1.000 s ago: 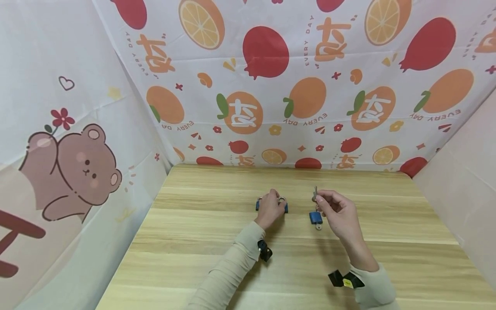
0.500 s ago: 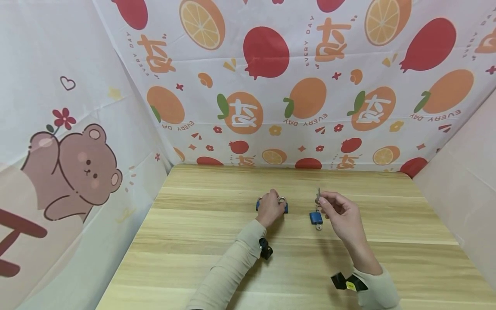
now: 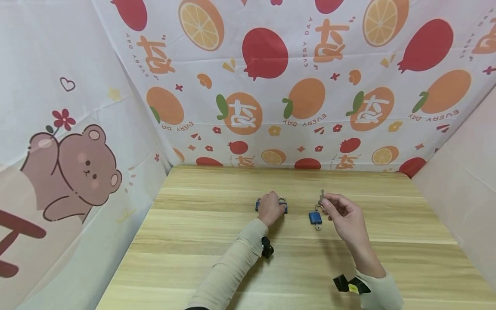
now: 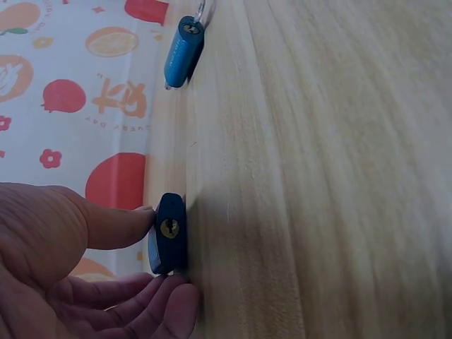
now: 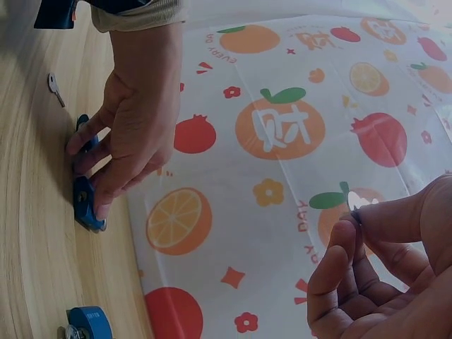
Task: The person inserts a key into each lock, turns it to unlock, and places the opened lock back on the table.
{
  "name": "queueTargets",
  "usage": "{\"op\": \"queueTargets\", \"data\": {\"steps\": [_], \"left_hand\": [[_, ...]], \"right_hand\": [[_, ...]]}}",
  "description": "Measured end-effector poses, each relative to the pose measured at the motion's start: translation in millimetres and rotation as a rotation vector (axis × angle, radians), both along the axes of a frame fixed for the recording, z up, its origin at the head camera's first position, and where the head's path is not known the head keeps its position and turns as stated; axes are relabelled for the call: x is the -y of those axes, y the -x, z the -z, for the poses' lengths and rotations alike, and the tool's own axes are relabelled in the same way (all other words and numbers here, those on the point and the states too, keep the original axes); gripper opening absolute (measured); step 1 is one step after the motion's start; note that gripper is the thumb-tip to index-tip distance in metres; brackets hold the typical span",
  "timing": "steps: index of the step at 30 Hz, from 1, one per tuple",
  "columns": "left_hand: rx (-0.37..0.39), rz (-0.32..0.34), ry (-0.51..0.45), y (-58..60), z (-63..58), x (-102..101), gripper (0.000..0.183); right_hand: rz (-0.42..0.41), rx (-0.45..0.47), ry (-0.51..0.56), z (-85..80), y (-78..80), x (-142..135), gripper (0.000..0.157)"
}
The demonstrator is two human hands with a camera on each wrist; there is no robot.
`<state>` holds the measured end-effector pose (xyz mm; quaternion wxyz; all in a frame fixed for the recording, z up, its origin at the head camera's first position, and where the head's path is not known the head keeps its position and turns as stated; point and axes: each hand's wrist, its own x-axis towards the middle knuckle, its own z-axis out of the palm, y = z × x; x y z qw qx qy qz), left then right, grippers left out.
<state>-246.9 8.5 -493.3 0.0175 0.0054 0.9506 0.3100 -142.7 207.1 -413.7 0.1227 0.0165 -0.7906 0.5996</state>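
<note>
Two small blue padlocks stand side by side under my left hand (image 3: 270,209); the left padlock (image 3: 257,206) and right padlock (image 3: 286,208) show at its sides. In the left wrist view, thumb and fingers grip the right one, its brass keyhole (image 4: 169,227) facing the camera. My right hand (image 3: 346,217) pinches a small metal key (image 3: 322,196) between thumb and forefinger, raised over the wood; its head is mostly hidden by the fingertips. Below that hand lies a third blue padlock (image 3: 315,218) with a key (image 3: 318,227) sticking out of its near end.
A loose key (image 5: 55,90) lies on the wooden table (image 3: 186,241), behind the left hand in the right wrist view. Fruit-printed cloth (image 3: 267,103) hangs along the far edge. A cloth with a bear print (image 3: 87,168) hangs at the left.
My right hand has drifted slightly right and toward me, still pinching the key. The left hand and the padlocks stay in place.
</note>
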Motion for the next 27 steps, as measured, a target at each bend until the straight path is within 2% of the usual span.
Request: {"op": "queueTargets", "data": {"steps": [7, 18, 27], "left_hand": [[0.016, 0.003, 0.004, -3.0, -3.0, -2.0, 0.056], [0.019, -0.008, 0.029, -6.5, -3.7, -5.4, 0.053], [0.008, -0.016, 0.032, -4.9, -1.8, -6.8, 0.052]], "right_hand": [[0.012, 0.003, -0.004, -0.7, -0.2, -0.9, 0.023], [0.014, -0.001, 0.0, 0.0, -1.8, -0.8, 0.023], [0.008, -0.007, 0.001, 1.7, -1.2, -1.9, 0.023]]}}
